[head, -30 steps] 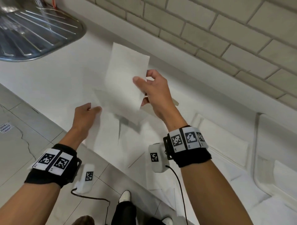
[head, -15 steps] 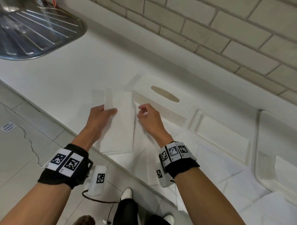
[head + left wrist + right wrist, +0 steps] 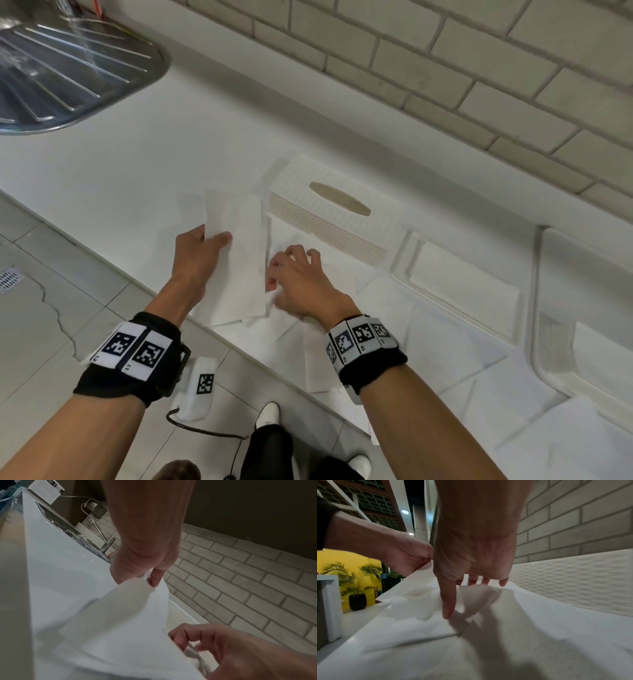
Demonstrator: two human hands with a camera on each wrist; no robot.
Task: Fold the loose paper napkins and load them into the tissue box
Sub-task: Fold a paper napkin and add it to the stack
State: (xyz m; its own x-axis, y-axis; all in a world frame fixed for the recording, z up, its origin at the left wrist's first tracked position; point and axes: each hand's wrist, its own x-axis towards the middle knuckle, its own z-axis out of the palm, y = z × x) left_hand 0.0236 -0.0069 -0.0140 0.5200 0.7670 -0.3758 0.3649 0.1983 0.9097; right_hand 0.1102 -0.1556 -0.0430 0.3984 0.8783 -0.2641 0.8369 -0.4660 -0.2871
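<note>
A white paper napkin [image 3: 243, 260] lies on the white counter just left of the white woven tissue box [image 3: 329, 222], whose oval slot faces up. My left hand [image 3: 219, 238] pinches the napkin's left edge and lifts it a little; the left wrist view shows the pinch [image 3: 150, 579] on the napkin [image 3: 120, 615]. My right hand [image 3: 277, 284] has curled fingers at the napkin's right edge, thumb on top. In the right wrist view the thumb [image 3: 447, 609] points down onto the napkin [image 3: 419, 601], beside the box [image 3: 573, 581].
Several loose napkins [image 3: 428, 342] lie spread along the counter's front edge. Two white trays [image 3: 462, 287] [image 3: 582, 325] sit to the right. A steel sink drainer [image 3: 68, 68] is at the far left. A brick wall runs behind the box.
The napkin my right hand held up in the air has come down flat onto the counter beside the box. Both hands dropped to its edges, and the left hand now lifts the left edge.
</note>
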